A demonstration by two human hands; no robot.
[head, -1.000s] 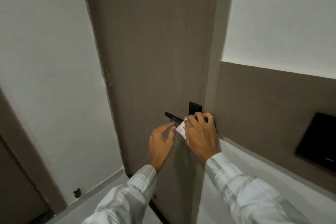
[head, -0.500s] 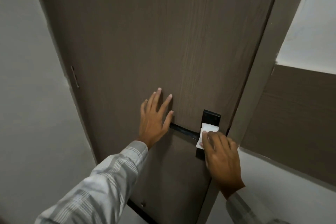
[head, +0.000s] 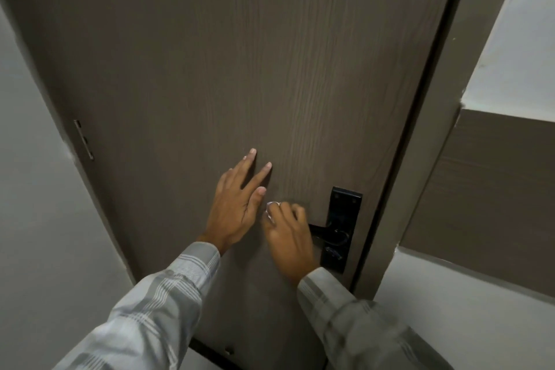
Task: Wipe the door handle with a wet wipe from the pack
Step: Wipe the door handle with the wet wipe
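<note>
L hand (head: 237,204) is pressed flat on the door (head: 270,69), fingers spread wide, nothing held. R hand (head: 289,237) is curled round the handle (head: 318,230), just right of the L hand, w/ the wipe (head: 270,210) bunched under the fingers; only a white edge is seen at the fingertips. The lever is mostly covered by the R hand; its dark stub is seen joining the black plate (head: 344,210) to the right. Checked sleeves are seen at both wrists. The pack can't be seen.
</note>
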